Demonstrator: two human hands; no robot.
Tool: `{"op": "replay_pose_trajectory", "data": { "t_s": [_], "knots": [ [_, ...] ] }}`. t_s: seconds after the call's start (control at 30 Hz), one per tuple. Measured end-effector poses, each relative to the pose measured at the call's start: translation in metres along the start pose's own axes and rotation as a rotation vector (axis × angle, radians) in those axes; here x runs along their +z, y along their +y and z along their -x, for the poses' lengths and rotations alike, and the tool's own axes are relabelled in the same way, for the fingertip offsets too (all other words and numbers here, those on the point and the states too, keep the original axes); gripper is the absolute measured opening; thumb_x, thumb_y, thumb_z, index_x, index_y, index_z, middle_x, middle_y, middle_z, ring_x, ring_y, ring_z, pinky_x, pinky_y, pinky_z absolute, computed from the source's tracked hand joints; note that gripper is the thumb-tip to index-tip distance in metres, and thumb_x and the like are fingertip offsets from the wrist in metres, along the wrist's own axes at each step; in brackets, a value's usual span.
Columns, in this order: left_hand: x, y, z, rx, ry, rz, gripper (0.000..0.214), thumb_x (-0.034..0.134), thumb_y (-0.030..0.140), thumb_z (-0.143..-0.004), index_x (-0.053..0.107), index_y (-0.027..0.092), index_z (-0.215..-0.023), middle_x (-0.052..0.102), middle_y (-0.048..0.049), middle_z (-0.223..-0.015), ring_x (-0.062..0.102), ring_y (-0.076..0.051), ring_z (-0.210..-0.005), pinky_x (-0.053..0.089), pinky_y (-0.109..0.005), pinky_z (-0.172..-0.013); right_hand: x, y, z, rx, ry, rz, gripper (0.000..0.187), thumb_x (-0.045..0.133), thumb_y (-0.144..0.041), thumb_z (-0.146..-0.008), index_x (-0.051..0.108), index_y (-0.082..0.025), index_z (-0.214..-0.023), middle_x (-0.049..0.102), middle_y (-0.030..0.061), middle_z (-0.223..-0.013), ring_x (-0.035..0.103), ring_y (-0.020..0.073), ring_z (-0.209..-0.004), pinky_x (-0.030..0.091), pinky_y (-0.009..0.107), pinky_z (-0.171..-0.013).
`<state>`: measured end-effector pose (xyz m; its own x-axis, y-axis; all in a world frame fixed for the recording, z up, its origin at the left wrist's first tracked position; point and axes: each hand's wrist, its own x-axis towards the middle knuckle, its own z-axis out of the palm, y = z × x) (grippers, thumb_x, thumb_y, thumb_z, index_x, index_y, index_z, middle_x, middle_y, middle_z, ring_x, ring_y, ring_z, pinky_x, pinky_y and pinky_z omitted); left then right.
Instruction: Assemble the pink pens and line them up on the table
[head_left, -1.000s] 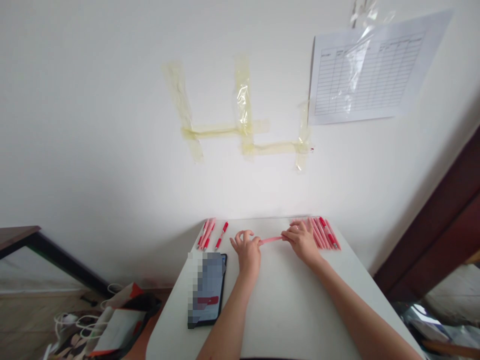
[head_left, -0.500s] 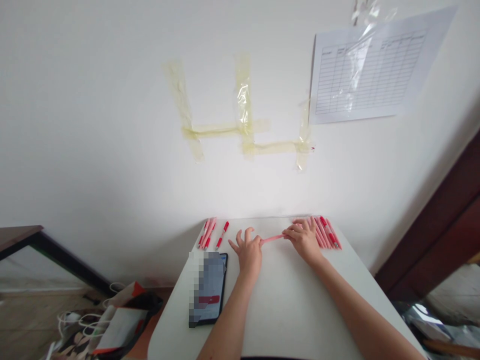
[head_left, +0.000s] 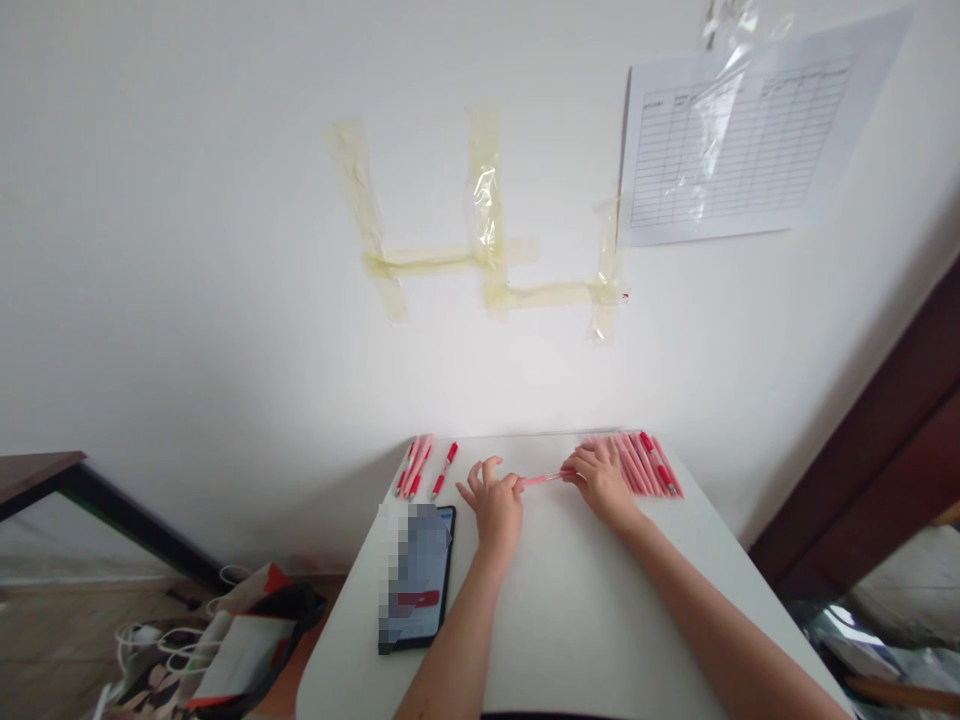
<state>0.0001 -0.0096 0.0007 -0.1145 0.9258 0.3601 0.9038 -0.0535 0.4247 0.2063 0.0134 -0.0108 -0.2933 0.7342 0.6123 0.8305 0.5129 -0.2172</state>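
A pink pen (head_left: 541,480) spans the gap between my two hands above the far part of the white table (head_left: 570,610). My left hand (head_left: 496,502) pinches its left end, the other fingers lifted. My right hand (head_left: 600,480) is closed round its right end. Just right of that hand lies a row of several pink and red pens (head_left: 645,465) side by side. A few more red pens (head_left: 424,467) lie at the table's far left corner.
A dark tablet (head_left: 417,580) lies on the table's left side near my left forearm. The wall behind carries tape strips (head_left: 480,260) and a printed sheet (head_left: 739,140). Bags and cables (head_left: 202,650) sit on the floor at left. Dark furniture (head_left: 885,460) stands at right.
The hands have come slightly closer together, so less of the pink pen shows between them. Its position over the table is almost the same.
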Motion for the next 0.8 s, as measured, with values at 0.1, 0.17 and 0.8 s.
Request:
{"op": "replay_pose_trajectory", "data": {
  "t_s": [0.1, 0.17, 0.8],
  "knots": [
    [-0.0006, 0.0005, -0.0004, -0.01, -0.005, 0.009, 0.021, 0.058, 0.025, -0.09, 0.077, 0.027, -0.082, 0.054, -0.0045, -0.139, 0.035, -0.035, -0.137, 0.017, -0.077, -0.114, -0.0002, 0.0026, 0.0018, 0.002, -0.003, -0.027, 0.011, 0.057, -0.026, -0.098, 0.068, -0.025, -0.1, 0.073, 0.0042, -0.102, 0.054, 0.0285, -0.12, 0.015, 0.066, -0.118],
    [-0.0015, 0.0009, -0.0004, -0.014, 0.01, 0.011, 0.019, 0.059, 0.027, -0.09, 0.077, 0.027, -0.084, 0.054, -0.005, -0.139, 0.035, -0.034, -0.137, 0.018, -0.076, -0.114, -0.0008, 0.0027, 0.0029, 0.004, -0.023, -0.033, 0.016, 0.059, -0.029, -0.097, 0.066, -0.026, -0.111, 0.073, 0.0053, -0.106, 0.054, 0.0288, -0.122, 0.014, 0.067, -0.118],
    [-0.0008, -0.0003, 0.0002, -0.019, 0.014, 0.027, 0.016, 0.061, 0.029, -0.09, 0.077, 0.029, -0.088, 0.052, -0.005, -0.141, 0.036, -0.033, -0.138, 0.016, -0.073, -0.116, -0.0021, 0.0006, 0.0049, 0.023, -0.103, -0.026, 0.022, 0.052, -0.033, -0.1, 0.071, -0.028, -0.112, 0.071, 0.0076, -0.115, 0.055, 0.0294, -0.121, 0.012, 0.071, -0.119]
  ]
}}
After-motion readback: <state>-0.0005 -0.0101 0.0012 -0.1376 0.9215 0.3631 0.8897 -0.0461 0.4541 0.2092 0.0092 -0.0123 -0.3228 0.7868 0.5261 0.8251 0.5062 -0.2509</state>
